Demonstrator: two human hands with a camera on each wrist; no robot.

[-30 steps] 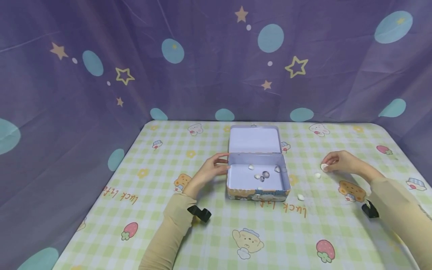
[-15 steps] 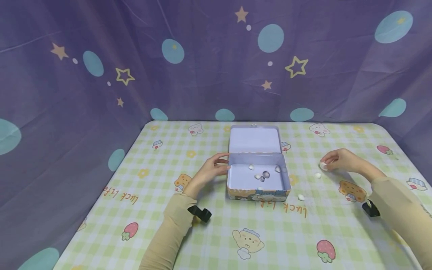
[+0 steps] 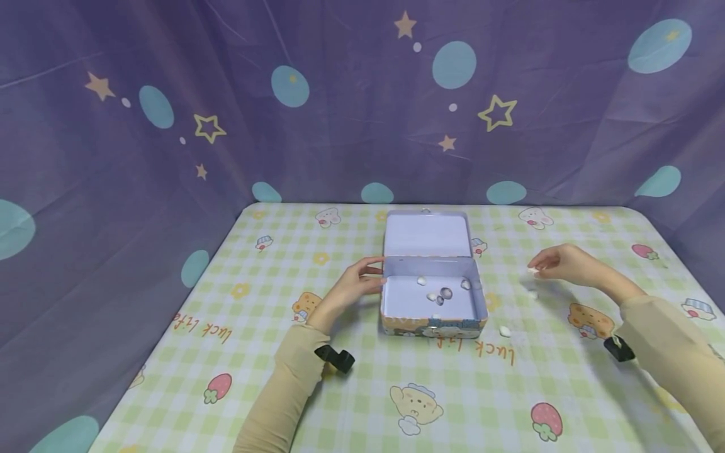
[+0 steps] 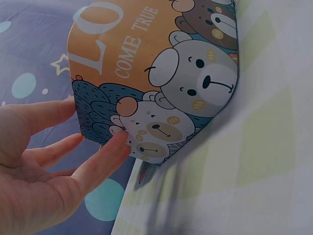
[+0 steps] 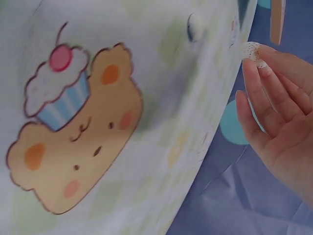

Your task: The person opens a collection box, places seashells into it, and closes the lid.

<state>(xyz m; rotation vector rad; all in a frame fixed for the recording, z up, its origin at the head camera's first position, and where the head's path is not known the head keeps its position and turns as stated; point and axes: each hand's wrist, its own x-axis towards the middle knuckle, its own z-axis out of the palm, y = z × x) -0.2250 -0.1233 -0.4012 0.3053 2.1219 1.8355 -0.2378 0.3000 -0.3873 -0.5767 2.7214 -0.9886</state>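
1 speckled white shell [image 5: 251,50], partly covered by fingertips, is pinched in the right hand [image 5: 283,103] above the cloth [image 3: 481,402], right of the tin [image 3: 482,305]. The left hand [image 3: 352,283], fingers extended, touches the tin's left wall; the near wall partly hides 1 inner shell [image 3: 436,316].

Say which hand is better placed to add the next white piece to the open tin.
Likely the right hand: it pinches a white piece; the left hand holds none and rests against the side of the tin.
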